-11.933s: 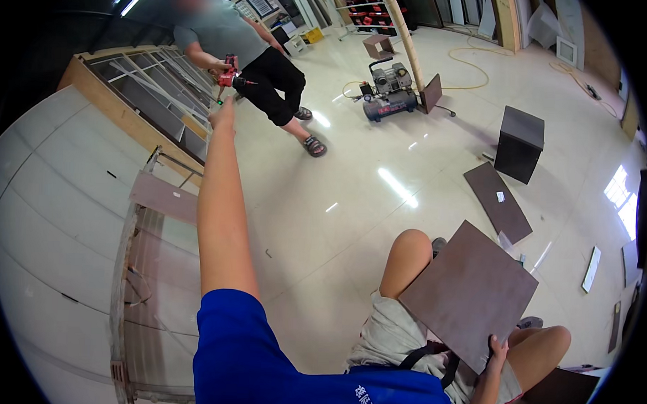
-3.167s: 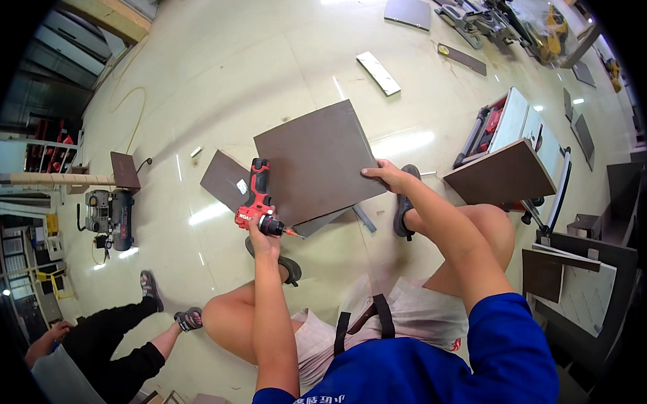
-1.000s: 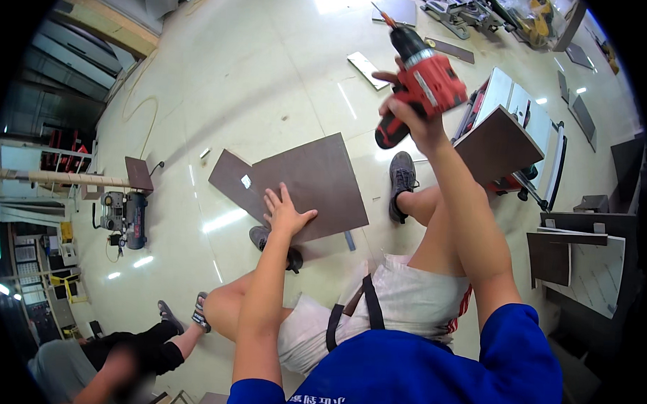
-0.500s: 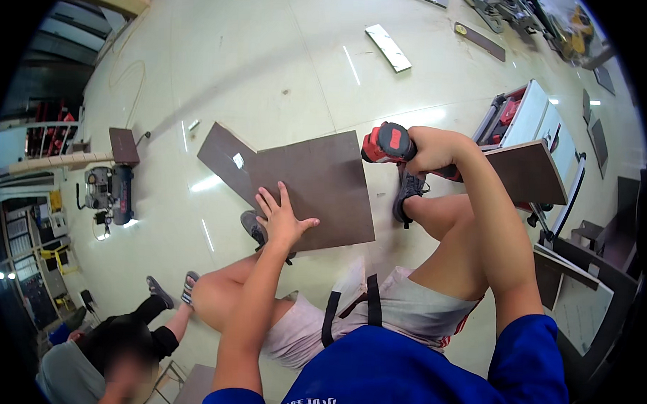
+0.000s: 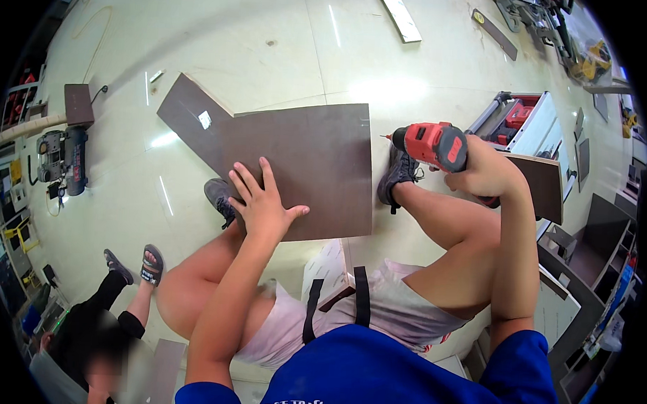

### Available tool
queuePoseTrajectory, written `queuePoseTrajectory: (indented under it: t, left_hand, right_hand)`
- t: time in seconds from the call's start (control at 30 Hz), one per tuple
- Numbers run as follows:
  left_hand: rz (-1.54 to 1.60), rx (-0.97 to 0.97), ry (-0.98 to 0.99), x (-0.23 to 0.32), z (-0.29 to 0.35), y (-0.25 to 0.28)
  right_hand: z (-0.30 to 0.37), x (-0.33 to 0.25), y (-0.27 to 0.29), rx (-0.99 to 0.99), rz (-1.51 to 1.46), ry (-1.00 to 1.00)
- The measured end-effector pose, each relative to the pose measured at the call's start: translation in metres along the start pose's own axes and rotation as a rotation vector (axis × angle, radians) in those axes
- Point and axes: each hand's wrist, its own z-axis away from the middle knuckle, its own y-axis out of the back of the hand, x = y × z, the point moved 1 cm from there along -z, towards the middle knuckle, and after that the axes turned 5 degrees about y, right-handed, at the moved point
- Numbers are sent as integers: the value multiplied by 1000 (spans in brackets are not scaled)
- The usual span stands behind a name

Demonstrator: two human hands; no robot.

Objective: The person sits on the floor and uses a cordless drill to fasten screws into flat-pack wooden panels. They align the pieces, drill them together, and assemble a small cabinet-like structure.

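My left hand [image 5: 260, 210] lies flat with spread fingers on a dark brown board [image 5: 318, 155]. That board overlaps or joins a second, angled brown board [image 5: 187, 115] with a small white sticker; how they meet is not clear. In my right hand [image 5: 492, 169] is a red and black cordless drill [image 5: 432, 143], gripped by its handle. The drill's thin bit points left, toward the board's right edge and a little apart from it. Between my thighs, below the board, a pale panel [image 5: 326, 263] with a brown edge is partly hidden.
A white and red table saw [image 5: 529, 127] stands to the right, with a brown board [image 5: 541, 188] beside it. An air compressor [image 5: 63, 157] sits at the left. Another person [image 5: 83, 347] is at the lower left. A white strip [image 5: 399, 18] lies on the far floor.
The drill has turned from facing me end-on so its bit now points left, and it sits slightly farther right. My left hand stays on the board. The whole view has shifted.
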Motion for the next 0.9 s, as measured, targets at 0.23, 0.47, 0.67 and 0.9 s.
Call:
queuePoseTrajectory:
  t: [0.23,0.47,0.67,0.9]
  left_hand:
    - [20,-6,4,0,-1,1]
    - [25,-15,17,2,-2,1]
    - [45,-15,13,2,-3,0]
    - [56,6,-17,2,-4,0]
  right_hand:
    - [-4,-30,-9,132,-130,205]
    - [-10,-37,-17,59,149,175]
    - [-17,-38,-17,-10,187,109]
    - [-20,-41,-15,-1,168,68]
